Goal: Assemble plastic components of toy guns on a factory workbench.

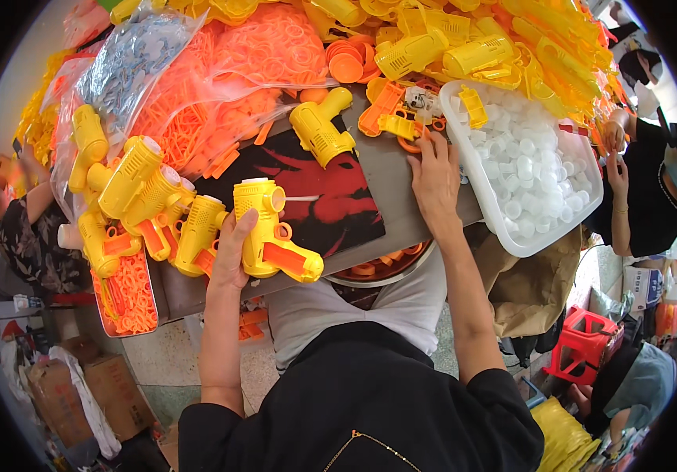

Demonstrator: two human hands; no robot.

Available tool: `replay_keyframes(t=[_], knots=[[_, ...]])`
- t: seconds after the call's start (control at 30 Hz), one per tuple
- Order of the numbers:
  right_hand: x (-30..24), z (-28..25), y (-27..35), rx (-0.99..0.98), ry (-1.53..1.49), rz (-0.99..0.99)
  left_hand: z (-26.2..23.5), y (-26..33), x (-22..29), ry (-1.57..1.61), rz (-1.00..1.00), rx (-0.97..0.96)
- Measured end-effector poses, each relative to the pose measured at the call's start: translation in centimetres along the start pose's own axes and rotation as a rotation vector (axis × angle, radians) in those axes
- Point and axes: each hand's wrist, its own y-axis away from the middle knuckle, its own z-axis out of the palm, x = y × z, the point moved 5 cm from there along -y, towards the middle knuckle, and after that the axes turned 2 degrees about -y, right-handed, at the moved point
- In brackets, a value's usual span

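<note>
My left hand (234, 250) is wrapped round a yellow plastic toy gun (255, 228) with a pale round cap, orange inset and small orange ring; it is raised over the table's near edge. My right hand (436, 185) stretches forward beside the white tub, fingers extended. Its fingertips meet a small cluster of orange and yellow plastic pieces (401, 126); whether they pinch one is unclear. Just beyond the dark mat lies a yellow half shell (322, 126). More assembled yellow toy guns (135, 177) are piled at the left.
White caps fill a white tub (511, 248) at right. Bags of orange parts (189, 118) and heaped yellow shells (480, 55) line the far side. A red-and-black mat (330, 200) covers mid-table. An orange-filled box (127, 303) stands left; other people sit on both sides.
</note>
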Motion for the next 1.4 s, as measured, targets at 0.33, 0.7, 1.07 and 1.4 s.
replay_keyframes(t=[0.33, 0.7, 1.07, 1.4], knots=[[2.0, -0.1, 0.5, -0.334, -0.798, 0.373, -1.0, 1.2, 1.3, -0.083, 0.082, 0.138], [-7.6, 0.8, 1.8, -0.932, -0.957, 0.49, 1.2, 3.0, 5.9, -0.412, 0.402, 0.15], [-10.7, -1.1, 3.0, -0.703, -0.428, -0.492, 4.0, 4.5, 9.1, -1.005, 0.707, 0.107], [-11.2, -5.4, -0.8, -0.798, -1.359, 0.144, 8.4, 3.1, 7.7, -1.287, 0.809, -0.019]])
